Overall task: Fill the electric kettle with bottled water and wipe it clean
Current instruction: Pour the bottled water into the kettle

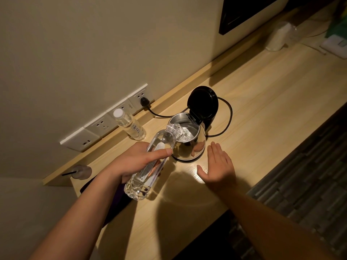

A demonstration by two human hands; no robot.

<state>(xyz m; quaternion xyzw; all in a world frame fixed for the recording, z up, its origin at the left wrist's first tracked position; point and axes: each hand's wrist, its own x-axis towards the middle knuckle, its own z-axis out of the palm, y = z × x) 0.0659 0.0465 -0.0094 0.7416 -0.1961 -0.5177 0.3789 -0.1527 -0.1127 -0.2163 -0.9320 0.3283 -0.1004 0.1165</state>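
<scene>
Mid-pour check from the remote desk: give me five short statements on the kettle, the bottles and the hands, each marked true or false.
1. The kettle has its lid open. True.
2. The right hand tips the bottle. False: the left hand holds the tilted bottle; the right is flat on the desk.
3. Water is entering the kettle. True.
4. The second bottle is uncapped. False: its white cap is on.
5. The kettle's cord is unplugged. False: its plug sits in a wall socket.

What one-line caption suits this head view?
Left hand tips an open water bottle into the lid-up kettle; right hand hovers flat beside it.
</scene>
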